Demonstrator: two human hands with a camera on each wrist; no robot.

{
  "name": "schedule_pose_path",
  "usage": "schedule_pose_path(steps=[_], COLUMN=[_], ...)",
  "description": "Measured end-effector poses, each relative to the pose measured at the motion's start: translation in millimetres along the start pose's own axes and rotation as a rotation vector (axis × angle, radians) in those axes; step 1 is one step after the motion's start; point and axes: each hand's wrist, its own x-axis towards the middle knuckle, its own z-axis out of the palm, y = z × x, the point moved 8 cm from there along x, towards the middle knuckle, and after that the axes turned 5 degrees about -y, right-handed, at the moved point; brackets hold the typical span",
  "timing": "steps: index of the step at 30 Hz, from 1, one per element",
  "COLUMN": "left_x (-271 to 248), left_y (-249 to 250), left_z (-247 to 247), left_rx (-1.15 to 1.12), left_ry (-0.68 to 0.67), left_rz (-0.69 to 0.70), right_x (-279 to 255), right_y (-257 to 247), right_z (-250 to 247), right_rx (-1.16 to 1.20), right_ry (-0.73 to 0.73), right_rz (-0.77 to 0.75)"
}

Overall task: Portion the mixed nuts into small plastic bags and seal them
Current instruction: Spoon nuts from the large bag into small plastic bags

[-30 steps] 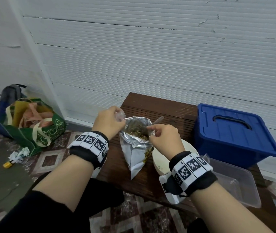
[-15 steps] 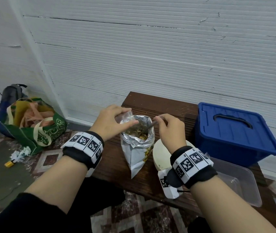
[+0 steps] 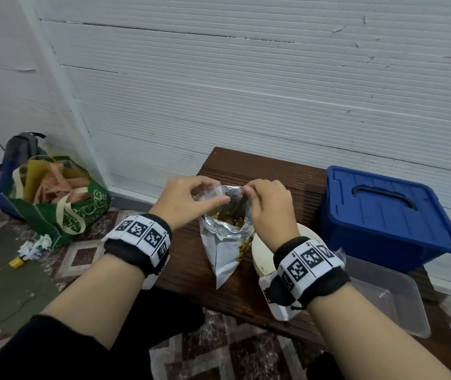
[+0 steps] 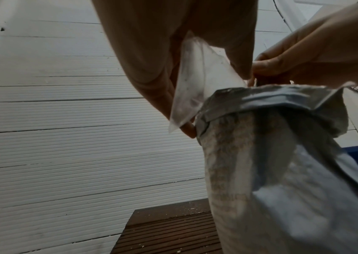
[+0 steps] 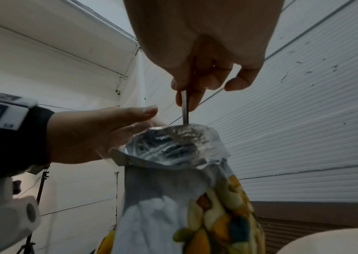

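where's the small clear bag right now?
In the head view, the small clear bag is pinched in the left hand, at the left rim of the open foil nut pouch on the bench.

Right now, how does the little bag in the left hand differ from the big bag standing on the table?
The small plastic bag is clear, and looks empty; the foil nut bag is opaque, printed, with nuts inside. The small plastic bag hangs pinched by the left hand; the foil nut bag stands upright on the table. Both are open.

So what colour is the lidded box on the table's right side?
Blue: the box shows best in the head view, with a dark handle on its lid.
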Motion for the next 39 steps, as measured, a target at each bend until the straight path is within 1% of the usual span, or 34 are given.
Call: schedule_pose_path(steps=[2, 5, 8, 11, 15, 19, 27, 29, 32, 36, 39], left_x=[-0.2, -1.0, -1.9, -1.9, -1.8, -2.5, -5.6, -5.4, -2.8, 2.1, 6.4], left_y=[0.2, 1.6, 2.9, 2.1, 1.8, 4.0, 6.1, 4.1, 3.4, 9.1, 15.1], left_z=[0.6, 1.5, 3.9, 4.0, 3.5, 4.1, 2.8, -0.6, -8.5, -10.4, -4.6], left_rx=[-0.006, -0.019, -0.032, -0.040, -0.037, -0.042, -0.049, -0.048, -0.012, 0.111, 0.203], left_ry=[-0.010, -0.017, -0.027, -0.028, -0.032, -0.040, -0.057, -0.043, -0.031, -0.112, -0.167], left_rz=[0.000, 0.005, 0.000, -0.004, -0.009, -0.010, -0.030, -0.041, -0.041, -0.026, 0.014], right_x=[0.5, -1.7, -3.0, 0.1, -3.0, -8.8, -8.9, -5.9, 1.0, 11.2, 18.3], right_y=[3.1, 8.3, 11.0, 19.7, 34.6, 42.4, 62.5, 67.0, 67.4, 66.8, 67.2], right_z=[-4.6, -4.6, -0.8, -1.4, -4.4, -3.9, -16.6, -22.0, -34.4, -53.9, -67.4], right_rx=[-0.020, -0.069, -0.003, 0.077, 0.176, 0.256, 0.309, 0.320, 0.305, 0.289, 0.295], right_ry=[0.015, 0.000, -0.021, -0.034, -0.004, 0.025, 0.122, 0.154, 0.193, 0.238, 0.253], right_rz=[0.034, 0.076, 0.118, 0.233, 0.377, 0.483, 0.663, 0.681, 0.657, 0.625, 0.610])
